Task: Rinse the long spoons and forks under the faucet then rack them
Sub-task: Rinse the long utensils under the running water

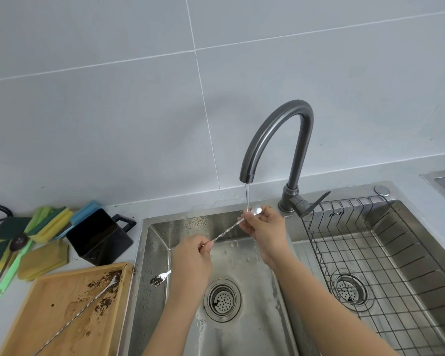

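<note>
Both hands grip one long twisted steel spoon [228, 230]: left hand [192, 260] pinches handle, right hand [263, 228] clasps bowl under grey gooseneck faucet [280, 140], as I see it.

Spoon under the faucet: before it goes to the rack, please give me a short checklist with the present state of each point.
1. Water runs from the faucet: ok.
2. Spoon is held at both ends, left hand on the handle end, right hand at the bowl: ok.
3. Spoon bowl is clean: cannot tell, fingers partly cover it.
4. Rack in the right basin holds nothing and has room: ok.
5. All other pieces are rinsed: not ok, a dirty fork lies in the sink and another utensil on the soiled tray.
</note>
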